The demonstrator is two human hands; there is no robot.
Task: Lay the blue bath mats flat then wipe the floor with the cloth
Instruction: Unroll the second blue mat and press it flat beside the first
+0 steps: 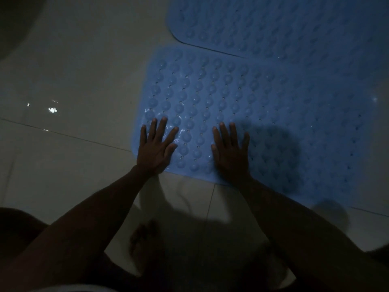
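Pressing flat, fingers spread: left hand (156,147) and right hand (230,150) on near mat (263,114), centre frame, on dim glossy tile floor (73,81). Second mat (294,26) upper right, its edge overlapping the near one. Bare wet tile fills left half.

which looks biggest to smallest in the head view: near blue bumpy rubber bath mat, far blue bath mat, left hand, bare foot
1. Near blue bumpy rubber bath mat
2. Far blue bath mat, cut off by the frame
3. Left hand and bare foot: look alike; the foot is dim.
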